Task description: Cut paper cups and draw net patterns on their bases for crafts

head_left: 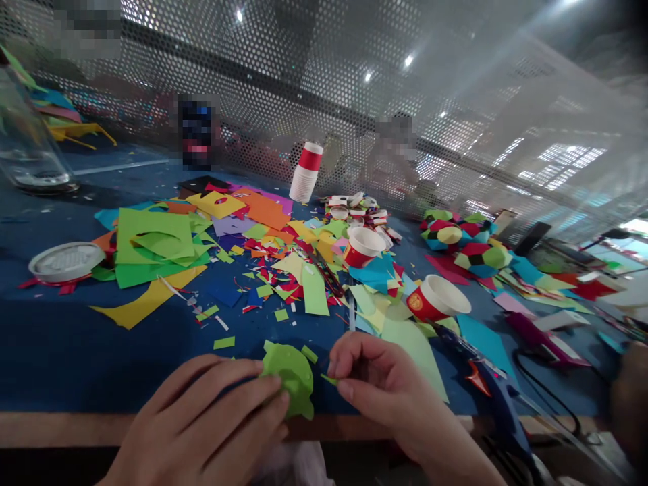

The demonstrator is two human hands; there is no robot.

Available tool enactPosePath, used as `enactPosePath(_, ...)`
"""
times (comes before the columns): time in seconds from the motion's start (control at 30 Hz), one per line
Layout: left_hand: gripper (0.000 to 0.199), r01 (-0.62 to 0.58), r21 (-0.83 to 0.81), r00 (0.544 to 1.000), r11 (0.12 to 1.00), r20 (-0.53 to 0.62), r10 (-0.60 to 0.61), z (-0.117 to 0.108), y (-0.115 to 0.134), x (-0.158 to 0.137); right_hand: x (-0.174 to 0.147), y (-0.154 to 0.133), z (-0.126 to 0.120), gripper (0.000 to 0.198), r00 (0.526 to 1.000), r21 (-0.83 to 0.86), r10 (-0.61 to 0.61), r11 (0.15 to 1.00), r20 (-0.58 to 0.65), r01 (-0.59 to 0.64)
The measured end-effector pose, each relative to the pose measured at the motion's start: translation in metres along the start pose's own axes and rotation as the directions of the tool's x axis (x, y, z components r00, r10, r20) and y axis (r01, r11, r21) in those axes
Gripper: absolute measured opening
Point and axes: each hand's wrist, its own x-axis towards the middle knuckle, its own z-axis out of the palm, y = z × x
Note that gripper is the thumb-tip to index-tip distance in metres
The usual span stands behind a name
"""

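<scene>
At the table's front edge, my left hand (212, 412) grips a rounded green paper cutout (296, 378) with small tabs along its rim. The fingers lie over its left side, and the thumb is hidden. Just to the right, my right hand (379, 381) pinches a tiny green paper strip (329, 380) between thumb and fingertips, apart from the cutout. Another green paper piece (309, 354) is close to the cutout's upper right rim. A small green rectangle (224, 343) lies on the blue table beyond my left hand.
Paper scraps (266, 270) and coloured sheets (152, 233) spread across the table (61, 351). Two red-and-white paper cups (440, 300) stand right of centre, with a cup stack (306, 172) behind. A blue glue gun (499, 385) lies at right, near a blurred hand (630, 405). A glass bottle (33, 135) stands left.
</scene>
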Motion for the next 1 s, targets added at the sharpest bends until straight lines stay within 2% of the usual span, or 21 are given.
enactPosePath(0.07, 0.017, 0.073, -0.087, 0.996, 0.994, -0.034, -0.076, -0.002, 0.002, 0.013, -0.002, -0.002, 0.004, 0.014, 0.999, 0.029, -0.043, 0.999, 0.033, 0.042)
enactPosePath(0.1, 0.014, 0.075, -0.107, 0.997, 0.991, 0.031, -0.072, -0.004, 0.004, 0.020, -0.004, -0.002, 0.006, 0.014, 0.997, 0.041, -0.065, 0.997, 0.052, 0.063)
enactPosePath(0.2, 0.012, 0.148, -0.150, 0.989, 0.978, 0.016, -0.147, -0.006, 0.008, 0.036, -0.007, 0.001, 0.011, 0.015, 0.987, 0.068, -0.138, 0.989, 0.088, 0.132)
enactPosePath(0.3, 0.010, 0.198, -0.218, 0.980, 0.956, 0.071, -0.186, -0.005, 0.012, 0.043, -0.010, 0.006, 0.013, 0.016, 0.976, 0.062, -0.195, 0.980, 0.095, 0.189)
enactPosePath(0.43, 0.014, 0.286, -0.331, 0.957, 0.899, 0.141, -0.252, 0.001, 0.015, 0.042, -0.010, 0.005, 0.014, 0.014, 0.967, -0.039, -0.245, 0.968, 0.072, 0.248)
enactPosePath(0.5, 0.017, 0.321, -0.382, 0.946, 0.867, 0.094, -0.309, 0.005, 0.017, 0.041, -0.010, 0.003, 0.015, 0.011, 0.964, -0.116, -0.266, 0.957, 0.028, 0.267)
enactPosePath(0.67, 0.017, 0.354, -0.381, 0.935, 0.854, 0.129, -0.330, 0.013, 0.021, 0.041, -0.011, 0.002, 0.013, 0.008, 0.966, -0.222, -0.260, 0.942, -0.002, 0.253)
enactPosePath(0.77, 0.018, 0.343, -0.352, 0.939, 0.871, 0.118, -0.322, 0.014, 0.022, 0.043, -0.012, 0.003, 0.011, 0.007, 0.972, -0.212, -0.236, 0.949, 0.004, 0.231)
enactPosePath(0.83, 0.017, 0.327, -0.301, 0.945, 0.896, 0.118, -0.306, 0.013, 0.022, 0.044, -0.012, 0.001, 0.009, 0.006, 0.984, -0.206, -0.178, 0.963, -0.008, 0.172)
enactPosePath(0.93, 0.014, 0.272, -0.168, 0.961, 0.947, 0.091, -0.260, 0.007, 0.020, 0.040, -0.011, -0.003, 0.006, 0.011, 0.999, -0.243, 0.010, 0.970, -0.033, -0.018)
enactPosePath(1.0, 0.016, 0.204, -0.072, 0.979, 0.976, 0.035, -0.202, 0.003, 0.017, 0.032, -0.009, -0.007, 0.005, 0.012, 0.990, -0.306, 0.132, 0.942, -0.041, -0.138)
